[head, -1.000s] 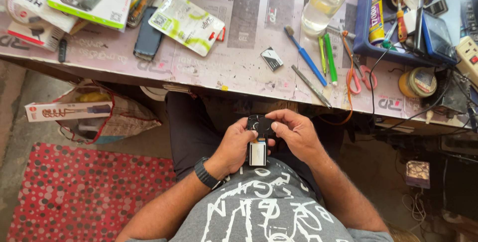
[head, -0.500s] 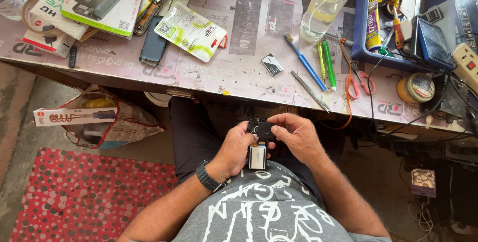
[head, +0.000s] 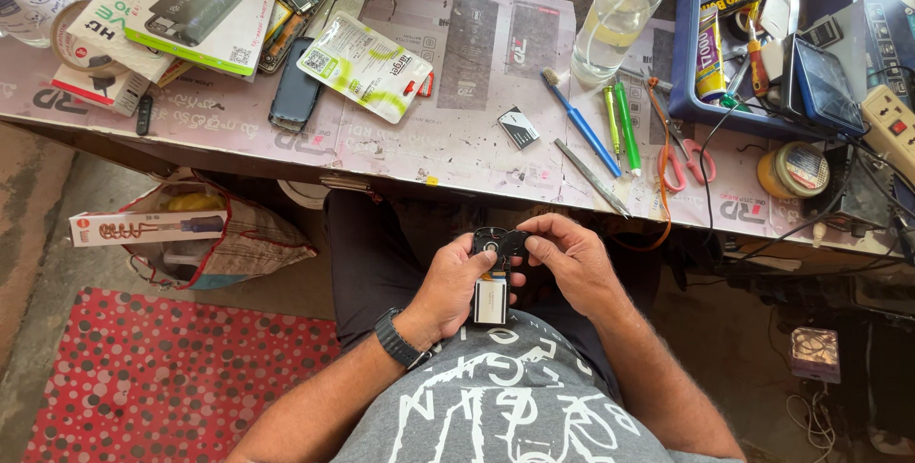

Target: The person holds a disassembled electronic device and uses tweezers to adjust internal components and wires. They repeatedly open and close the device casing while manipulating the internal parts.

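I sit at a workbench (head: pixel 448 153) and hold a small black opened phone (head: pixel 492 272) over my lap, its back cover off and a silver battery showing. My left hand (head: pixel 456 284), with a dark watch on the wrist, grips the phone from the left side. My right hand (head: pixel 569 258) holds its top right corner, fingertips pressing on the upper part. Both hands are below the bench's front edge.
On the bench lie a blue brush (head: pixel 579 120), green pens (head: pixel 621 125), red-handled scissors (head: pixel 679 153), a clear bottle (head: pixel 615 20), a dark phone (head: pixel 294 96), packaging, and a blue tray (head: pixel 753 44) of tools. A bag (head: pixel 200 234) and red dotted mat (head: pixel 162 377) are on the floor.
The view has tilted slightly, bringing the bench lower in the frame. My hands stay on the phone in the same grip, fingers shifting only a little.
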